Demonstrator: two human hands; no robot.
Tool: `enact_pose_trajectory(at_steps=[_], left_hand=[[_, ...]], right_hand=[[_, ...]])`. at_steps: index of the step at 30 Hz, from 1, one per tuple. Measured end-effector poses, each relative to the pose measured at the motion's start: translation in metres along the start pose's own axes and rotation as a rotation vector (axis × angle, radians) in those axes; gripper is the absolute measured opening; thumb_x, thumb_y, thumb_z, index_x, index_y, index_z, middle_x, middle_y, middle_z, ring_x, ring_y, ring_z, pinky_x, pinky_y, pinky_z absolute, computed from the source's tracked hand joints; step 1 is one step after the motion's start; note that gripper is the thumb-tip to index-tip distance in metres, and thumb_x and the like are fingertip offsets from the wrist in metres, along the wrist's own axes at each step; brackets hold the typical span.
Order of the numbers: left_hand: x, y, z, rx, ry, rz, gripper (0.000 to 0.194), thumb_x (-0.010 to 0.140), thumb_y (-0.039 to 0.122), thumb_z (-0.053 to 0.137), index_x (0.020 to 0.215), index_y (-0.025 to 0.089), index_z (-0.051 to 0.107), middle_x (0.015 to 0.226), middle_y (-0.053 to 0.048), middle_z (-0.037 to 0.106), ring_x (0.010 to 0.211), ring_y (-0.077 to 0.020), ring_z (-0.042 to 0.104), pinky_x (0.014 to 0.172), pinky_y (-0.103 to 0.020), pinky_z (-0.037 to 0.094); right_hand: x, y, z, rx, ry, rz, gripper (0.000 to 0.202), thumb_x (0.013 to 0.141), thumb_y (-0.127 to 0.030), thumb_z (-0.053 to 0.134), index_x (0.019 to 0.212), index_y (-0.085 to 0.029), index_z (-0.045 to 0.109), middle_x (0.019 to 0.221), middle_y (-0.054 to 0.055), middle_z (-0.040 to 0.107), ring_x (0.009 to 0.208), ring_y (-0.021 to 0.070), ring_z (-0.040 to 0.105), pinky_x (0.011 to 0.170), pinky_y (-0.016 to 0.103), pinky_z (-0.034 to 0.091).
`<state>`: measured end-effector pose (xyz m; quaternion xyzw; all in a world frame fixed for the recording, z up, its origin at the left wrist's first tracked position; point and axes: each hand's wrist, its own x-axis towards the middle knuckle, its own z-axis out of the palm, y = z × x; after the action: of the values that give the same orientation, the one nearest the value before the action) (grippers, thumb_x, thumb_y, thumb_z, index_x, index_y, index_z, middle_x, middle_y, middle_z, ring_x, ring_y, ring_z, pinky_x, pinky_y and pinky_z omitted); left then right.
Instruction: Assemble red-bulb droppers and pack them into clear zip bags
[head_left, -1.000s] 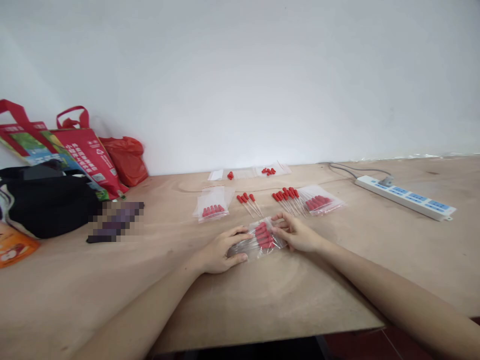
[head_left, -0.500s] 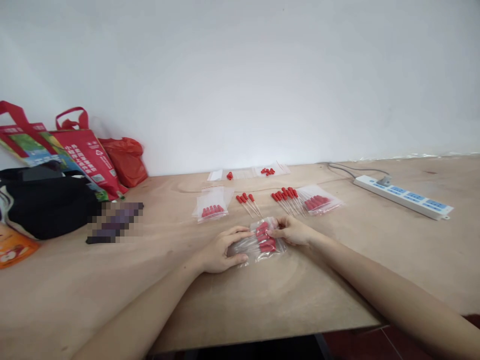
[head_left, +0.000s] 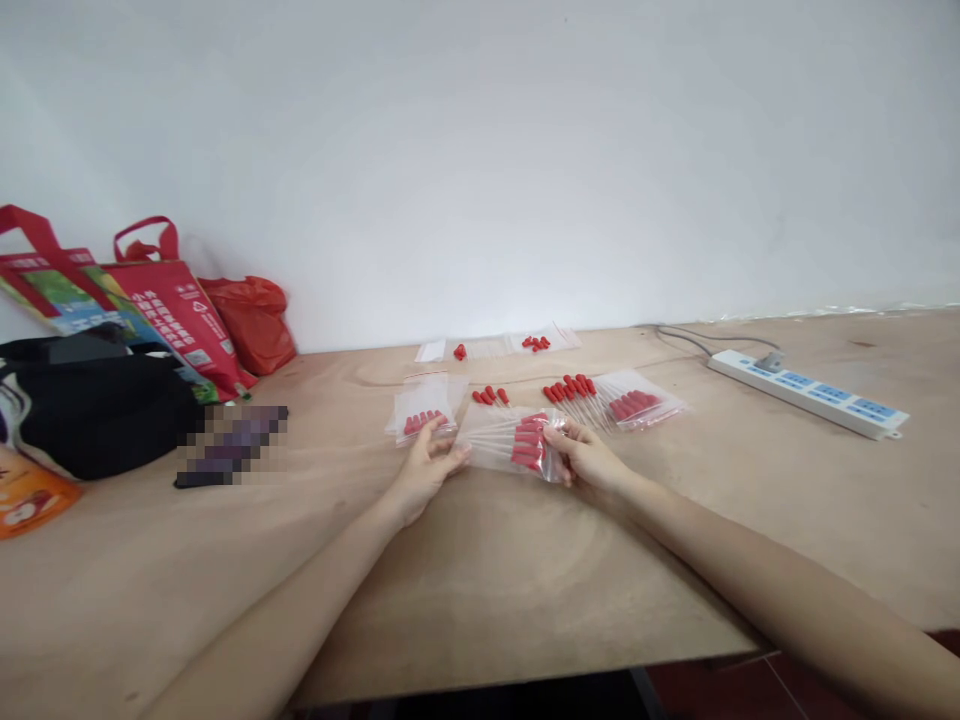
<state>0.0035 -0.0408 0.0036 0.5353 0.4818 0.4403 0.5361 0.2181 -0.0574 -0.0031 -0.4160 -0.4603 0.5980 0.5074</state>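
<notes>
A clear plastic bag [head_left: 491,430] holding several red-bulbed droppers is stretched between my two hands, bulbs toward the right. My right hand [head_left: 589,457] pinches its right end, beside the bulbs. At the opposite end, the fingers of my left hand [head_left: 427,470] close on the bag's corner. A bag with red bulbs [head_left: 425,421] lies just beyond my left hand. Behind the held bag are 3 loose droppers [head_left: 490,395]. Several more loose droppers [head_left: 574,390] lie beyond my right hand, next to another filled bag [head_left: 634,403].
Near the wall lie clear bags [head_left: 491,347] and small red bulbs [head_left: 535,343]. A white power strip [head_left: 810,393] with a cable is at the right. Red shopping bags [head_left: 176,310], a black bag [head_left: 97,410] and a pixelated dark object [head_left: 236,445] stand or lie at left.
Both hands have moved the filled bag up and away from me. It is now stretched flatter, with its stems showing, and my left hand has closed on its left end.
</notes>
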Motion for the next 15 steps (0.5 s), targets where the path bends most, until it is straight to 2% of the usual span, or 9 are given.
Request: enact_pose_trajectory(at_steps=[2, 4, 7, 8, 10, 13, 15], left_hand=[[-0.004, 0.003, 0.006, -0.148, -0.094, -0.072, 0.068, 0.076, 0.021, 0.058, 0.131, 0.027, 0.017, 0.091, -0.003, 0.058, 0.083, -0.0133, 0.061, 0.086, -0.036, 0.045], [-0.009, 0.007, 0.011, -0.207, -0.190, -0.085, 0.066, 0.079, 0.020, 0.055, 0.131, 0.032, 0.017, 0.089, 0.000, 0.060, 0.083, -0.0128, 0.062, 0.087, -0.036, 0.045], [-0.012, 0.008, 0.018, -0.223, -0.243, -0.091, 0.042, 0.078, 0.021, 0.057, 0.117, 0.025, 0.042, 0.091, -0.002, 0.061, 0.086, -0.0131, 0.061, 0.084, -0.032, 0.046], [-0.012, 0.007, 0.019, -0.227, -0.235, -0.102, 0.033, 0.076, 0.022, 0.060, 0.107, 0.021, 0.050, 0.090, -0.002, 0.062, 0.083, -0.0125, 0.061, 0.080, -0.029, 0.048], [-0.011, 0.003, 0.021, -0.234, -0.168, -0.108, 0.024, 0.069, 0.023, 0.066, 0.089, 0.015, 0.054, 0.080, -0.001, 0.062, 0.070, -0.0095, 0.061, 0.067, -0.022, 0.049], [-0.006, -0.002, 0.018, -0.217, -0.017, -0.068, 0.033, 0.057, 0.022, 0.074, 0.078, 0.016, 0.049, 0.064, 0.005, 0.057, 0.047, -0.0053, 0.054, 0.047, -0.016, 0.044], [0.000, -0.001, 0.012, -0.196, 0.061, -0.033, 0.039, 0.052, 0.021, 0.076, 0.077, 0.017, 0.047, 0.061, 0.006, 0.055, 0.043, -0.0054, 0.052, 0.041, -0.016, 0.041]], right_hand=[[-0.001, 0.002, 0.002, 0.056, 0.011, 0.037, 0.025, 0.071, -0.041, 0.058, 0.074, -0.019, 0.046, 0.038, -0.008, 0.046, 0.028, 0.0051, 0.039, 0.028, 0.014, 0.030], [-0.004, 0.004, 0.007, 0.080, -0.010, 0.095, 0.022, 0.071, -0.037, 0.058, 0.077, -0.018, 0.049, 0.048, -0.005, 0.054, 0.035, 0.0061, 0.048, 0.033, 0.015, 0.037], [-0.009, 0.005, 0.013, 0.054, -0.136, 0.163, 0.026, 0.068, -0.036, 0.063, 0.078, -0.015, 0.052, 0.058, -0.001, 0.060, 0.043, 0.0074, 0.054, 0.039, 0.016, 0.043], [-0.010, 0.005, 0.015, 0.032, -0.202, 0.175, 0.029, 0.066, -0.037, 0.065, 0.078, -0.014, 0.053, 0.059, -0.001, 0.060, 0.044, 0.0075, 0.055, 0.040, 0.017, 0.044], [-0.013, 0.004, 0.016, -0.023, -0.330, 0.187, 0.033, 0.062, -0.040, 0.068, 0.077, -0.014, 0.054, 0.062, 0.000, 0.061, 0.045, 0.0067, 0.055, 0.043, 0.017, 0.045], [-0.014, 0.002, 0.013, -0.098, -0.438, 0.194, 0.035, 0.059, -0.040, 0.069, 0.076, -0.014, 0.055, 0.071, 0.000, 0.063, 0.047, 0.0046, 0.055, 0.047, 0.016, 0.046], [-0.014, 0.001, 0.010, -0.122, -0.460, 0.201, 0.035, 0.058, -0.040, 0.070, 0.075, -0.014, 0.054, 0.071, 0.000, 0.063, 0.049, 0.0050, 0.056, 0.049, 0.017, 0.047]])
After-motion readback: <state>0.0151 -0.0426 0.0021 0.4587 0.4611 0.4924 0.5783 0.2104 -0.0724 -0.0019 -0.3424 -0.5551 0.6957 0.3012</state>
